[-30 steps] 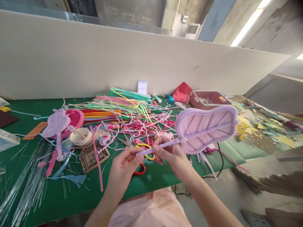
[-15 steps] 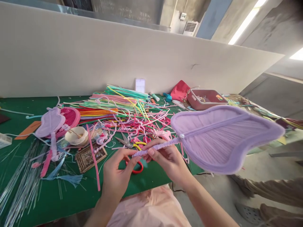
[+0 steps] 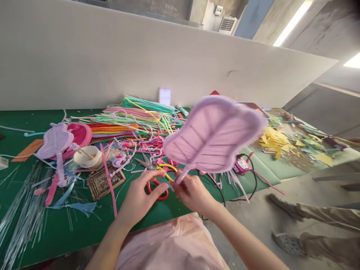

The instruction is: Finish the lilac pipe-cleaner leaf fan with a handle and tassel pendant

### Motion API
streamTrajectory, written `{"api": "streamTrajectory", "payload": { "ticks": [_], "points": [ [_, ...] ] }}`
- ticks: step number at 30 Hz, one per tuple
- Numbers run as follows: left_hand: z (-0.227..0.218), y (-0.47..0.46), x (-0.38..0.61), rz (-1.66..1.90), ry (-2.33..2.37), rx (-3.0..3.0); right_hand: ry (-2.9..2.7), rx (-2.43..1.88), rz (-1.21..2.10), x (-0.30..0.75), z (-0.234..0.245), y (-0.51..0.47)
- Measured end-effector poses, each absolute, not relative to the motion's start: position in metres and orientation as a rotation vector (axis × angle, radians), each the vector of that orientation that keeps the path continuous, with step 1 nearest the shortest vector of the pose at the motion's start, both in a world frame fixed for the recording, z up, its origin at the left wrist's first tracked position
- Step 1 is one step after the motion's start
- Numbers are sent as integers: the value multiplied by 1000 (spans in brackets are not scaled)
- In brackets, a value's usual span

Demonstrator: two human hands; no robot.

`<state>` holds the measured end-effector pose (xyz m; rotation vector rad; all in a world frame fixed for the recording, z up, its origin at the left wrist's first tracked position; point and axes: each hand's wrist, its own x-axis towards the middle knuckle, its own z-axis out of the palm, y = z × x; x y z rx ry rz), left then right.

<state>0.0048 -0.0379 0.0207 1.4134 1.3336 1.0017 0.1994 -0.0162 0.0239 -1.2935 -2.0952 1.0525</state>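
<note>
Two hands meet at the stem of one lilac leaf-shaped fan (image 3: 213, 135), which is held in the air above the bench's near edge, right of its middle.

Right hand (image 3: 194, 193): its grip is closed around the lower part of the fuzzy handle (image 3: 182, 175).

Left hand (image 3: 140, 193): fingers curled, with thumb and fingertips brought to the handle's very end, just beside the right hand. Motion blur keeps me from telling whether this grip is clamped on or only touching.

Long axis: from the two grips the handle rises, and the blade carries on up and to the right. It tilts toward the far right corner of the bench (image 3: 56, 232), with its veined face turned to the camera. The right hand is the nearer to the blade, and the left sits at the free end.

Under the left hand's fingertips, red-handled scissors (image 3: 159, 191) lie on the bench, apart from the fan.
</note>
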Motion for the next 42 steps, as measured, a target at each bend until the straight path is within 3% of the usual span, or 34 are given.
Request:
{"api": "streamTrajectory", "payload": {
  "ticks": [5, 12, 31, 42],
  "points": [
    [-5, -12, 26, 926, 1036, 1207, -2242, -1238, 1215, 191, 10, -3],
    [-23, 1, 24, 1010, 1008, 1105, -2373, -1203, 1408, 189, 5, 14],
    [-28, -7, 24, 1000, 1091, 1281, -2623, -1081, 1261, 198, 4, 25],
    [-26, -15, 20, 940, 1129, 1437, -2686, -1040, 911, 200, -9, 12]
  ]
}}
